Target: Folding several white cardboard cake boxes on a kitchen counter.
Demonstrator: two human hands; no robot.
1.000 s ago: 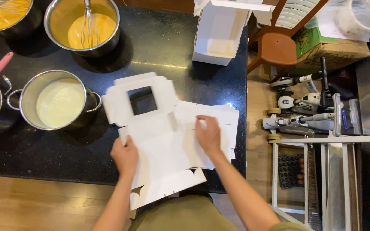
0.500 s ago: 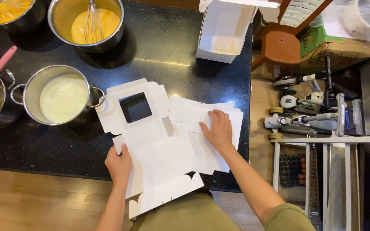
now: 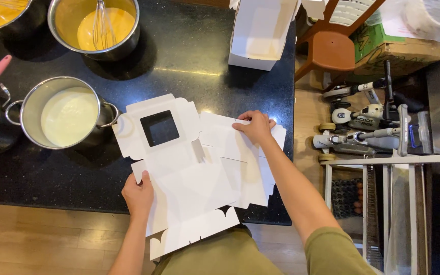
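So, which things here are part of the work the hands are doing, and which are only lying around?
In the work:
- flat white box sheet with a square window, left hand on its left edge
- more white sheets under the right hand

Lying about:
- pot of white liquid
- bowl of yellow batter with a whisk
- folded white box
- scooters on the floor
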